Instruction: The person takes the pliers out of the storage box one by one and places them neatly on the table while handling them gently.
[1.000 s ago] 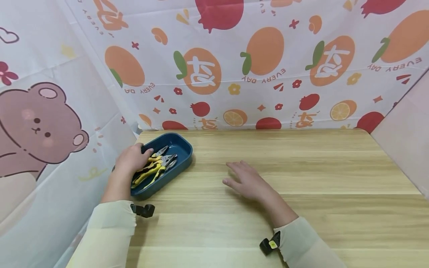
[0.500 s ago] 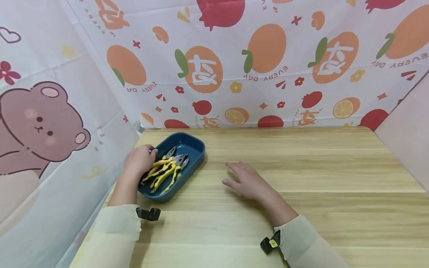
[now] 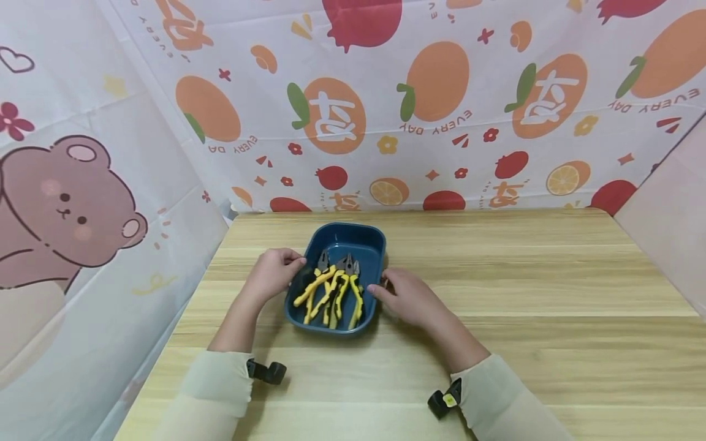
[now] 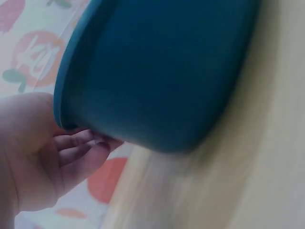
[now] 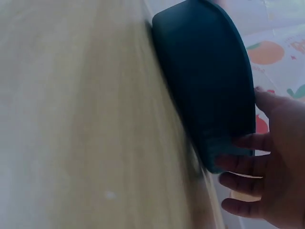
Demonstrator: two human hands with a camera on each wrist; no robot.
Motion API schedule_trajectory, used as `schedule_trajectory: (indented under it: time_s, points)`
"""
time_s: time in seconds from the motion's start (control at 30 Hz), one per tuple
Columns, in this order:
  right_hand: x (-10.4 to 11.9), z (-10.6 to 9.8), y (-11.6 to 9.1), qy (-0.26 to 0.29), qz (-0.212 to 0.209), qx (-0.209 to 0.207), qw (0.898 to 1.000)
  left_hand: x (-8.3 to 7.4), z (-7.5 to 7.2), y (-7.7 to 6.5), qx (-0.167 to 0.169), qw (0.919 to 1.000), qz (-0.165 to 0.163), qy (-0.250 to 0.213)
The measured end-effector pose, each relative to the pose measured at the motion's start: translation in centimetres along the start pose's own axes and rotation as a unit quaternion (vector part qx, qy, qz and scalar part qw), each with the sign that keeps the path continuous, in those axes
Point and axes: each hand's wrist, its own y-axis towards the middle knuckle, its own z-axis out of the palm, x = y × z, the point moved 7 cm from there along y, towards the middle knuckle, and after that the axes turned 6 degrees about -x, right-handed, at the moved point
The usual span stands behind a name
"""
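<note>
Blue tray (image 3: 350, 235), between left grip (image 3: 272, 275) and right grip (image 3: 409, 296)

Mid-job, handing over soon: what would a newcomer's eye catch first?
Likely the yellow-and-black pliers, bunched in the blue tray near the middle of the head view. Then the brown bear printed at far left, and the fruit-patterned cloth behind the wooden table.

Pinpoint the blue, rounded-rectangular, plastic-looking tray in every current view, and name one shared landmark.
Head: tray, below and slightly left of centre.
Left wrist: tray, upper middle, cut off by the top edge.
Right wrist: tray, upper part, right of centre.
Shared landmark: white, fruit-printed cloth.
</note>
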Motion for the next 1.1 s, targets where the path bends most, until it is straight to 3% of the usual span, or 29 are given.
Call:
schedule_trajectory:
  time_s: [0.2, 0.37, 0.43, 0.63, 0.7, 0.9, 1.1]
  points:
    - [-1.9, -1.5, 0.2, 0.022, 0.074, -0.040, 0.996, -1.3, 2.7, -0.4, 0.031, 0.9974, 0.011, -0.064]
    - [-3.2, -2.4, 0.4, 0.055, 0.110, -0.092, 0.988, -1.8, 4.4, -0.9, 0.075, 0.9862, 0.011, -0.147]
    - [-3.5, -2.5, 0.5, 0.074, 0.118, -0.100, 0.985, -2.0, 4.8, -1.0, 0.077, 0.9847, 0.022, -0.154]
    - [-3.9, -2.1, 0.3, 0.135, 0.136, -0.079, 0.978, -2.5, 5.2, -1.0, 0.025, 0.9966, 0.064, -0.044]
    - [-3.9, -2.0, 0.2, 0.139, 0.142, -0.069, 0.978, -2.6, 5.3, -1.0, 0.008, 0.9978, 0.065, -0.008]
    - [-4.0, -1.6, 0.2, 0.119, 0.142, -0.061, 0.981, -3.2, 5.1, -1.1, -0.023, 0.9952, 0.069, 0.065]
    - [-4.0, -1.8, 0.5, 0.097, 0.135, -0.075, 0.983, -3.7, 4.6, -0.9, -0.049, 0.9872, 0.083, 0.127]
